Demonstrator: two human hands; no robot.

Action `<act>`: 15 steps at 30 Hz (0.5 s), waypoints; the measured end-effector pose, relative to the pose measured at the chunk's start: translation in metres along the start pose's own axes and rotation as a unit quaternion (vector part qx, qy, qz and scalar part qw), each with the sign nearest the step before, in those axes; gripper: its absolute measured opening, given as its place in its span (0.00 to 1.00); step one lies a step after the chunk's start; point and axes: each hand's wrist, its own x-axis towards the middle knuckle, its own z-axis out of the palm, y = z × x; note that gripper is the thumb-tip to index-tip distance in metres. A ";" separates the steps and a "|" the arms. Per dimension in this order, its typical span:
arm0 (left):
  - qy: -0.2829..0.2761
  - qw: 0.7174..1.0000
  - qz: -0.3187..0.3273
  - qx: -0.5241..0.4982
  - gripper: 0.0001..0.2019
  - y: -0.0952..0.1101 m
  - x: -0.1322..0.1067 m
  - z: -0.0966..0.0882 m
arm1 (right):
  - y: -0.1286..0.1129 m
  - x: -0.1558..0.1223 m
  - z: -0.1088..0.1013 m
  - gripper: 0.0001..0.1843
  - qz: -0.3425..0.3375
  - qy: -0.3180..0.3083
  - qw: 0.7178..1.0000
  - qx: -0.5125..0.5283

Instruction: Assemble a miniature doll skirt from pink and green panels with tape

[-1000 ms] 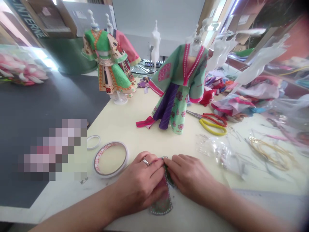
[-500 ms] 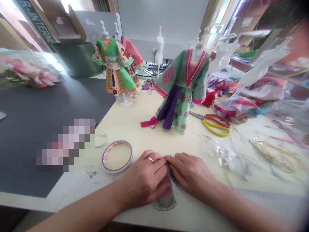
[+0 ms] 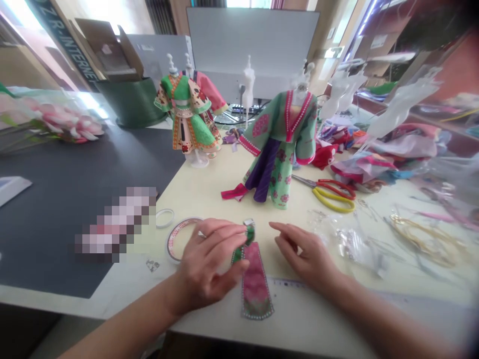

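A pink fabric panel (image 3: 256,279) with a beaded border and greenish lower end lies flat on the table, narrow end away from me. My left hand (image 3: 209,262), with a ring on one finger, is raised over the panel's left side. Its fingertips are closed on a green fabric strip (image 3: 250,234) edged with beads, which has a pale tip and hangs partly behind the fingers. To the right of the strip, my right hand (image 3: 305,254) hovers with loosely bent fingers, nothing visible in them. A roll of double-sided tape (image 3: 174,239) is partly hidden behind my left hand.
A doll form in a green robe (image 3: 279,117) stands ahead, other dressed forms (image 3: 183,109) behind left. Scissors (image 3: 333,199) and bead packets (image 3: 355,244) lie right, near a fabric heap (image 3: 374,154). A smaller tape ring (image 3: 165,218) and dark mat (image 3: 123,164) are left.
My hands, together over the panel before, are now apart. The left has lifted the green strip to the left, uncovering the pink panel; the right has moved away rightward. The view has tilted up slightly.
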 end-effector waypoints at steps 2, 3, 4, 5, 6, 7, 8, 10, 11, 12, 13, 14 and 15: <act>0.003 0.998 -0.049 0.032 0.14 -0.005 -0.003 -0.012 | 0.000 0.000 -0.002 0.15 -0.006 0.015 1.000 0.007; -0.006 0.996 -0.072 0.044 0.13 -0.007 -0.006 -0.017 | -0.001 0.000 -0.002 0.15 -0.007 0.019 1.000 0.009; -0.017 0.994 -0.092 0.050 0.13 -0.009 -0.008 -0.021 | -0.001 0.000 -0.003 0.14 -0.008 0.021 1.000 0.011; -0.029 0.993 -0.104 0.050 0.12 -0.010 -0.011 -0.023 | -0.002 0.000 -0.003 0.14 -0.010 0.021 1.000 0.012; -0.038 0.992 -0.111 0.046 0.12 -0.010 -0.013 -0.025 | -0.002 0.000 -0.002 0.14 -0.014 0.020 1.000 0.013; -0.045 0.992 -0.115 0.039 0.12 -0.009 -0.014 -0.025 | -0.003 0.000 -0.002 0.13 -0.019 0.019 1.000 0.014; -0.050 0.992 -0.115 0.029 0.12 -0.007 -0.014 -0.024 | -0.003 0.000 -0.001 0.13 -0.024 0.017 0.999 0.014; -0.053 0.992 -0.111 0.001 0.11 0.000 -0.009 -0.021 | -0.003 0.000 0.000 0.13 -0.032 0.019 0.999 0.019; -0.052 0.993 -0.108 -0.013 0.11 0.003 -0.006 -0.020 | -0.003 0.000 0.000 0.13 -0.032 0.024 0.999 0.023; -0.048 0.993 -0.109 -0.023 0.10 0.006 -0.003 -0.018 | -0.003 0.001 0.000 0.13 -0.032 0.031 0.999 0.028; -0.042 0.993 -0.112 -0.023 0.10 0.007 0.001 -0.017 | -0.003 0.001 0.000 0.12 -0.030 0.040 0.998 0.033; -0.036 0.992 -0.117 -0.010 0.09 0.007 0.004 -0.016 | -0.003 0.001 -0.001 0.12 -0.029 0.048 0.998 0.038; -0.033 0.992 -0.123 0.016 0.08 0.006 0.007 -0.015 | -0.003 0.001 -0.001 0.12 -0.028 0.053 0.997 0.042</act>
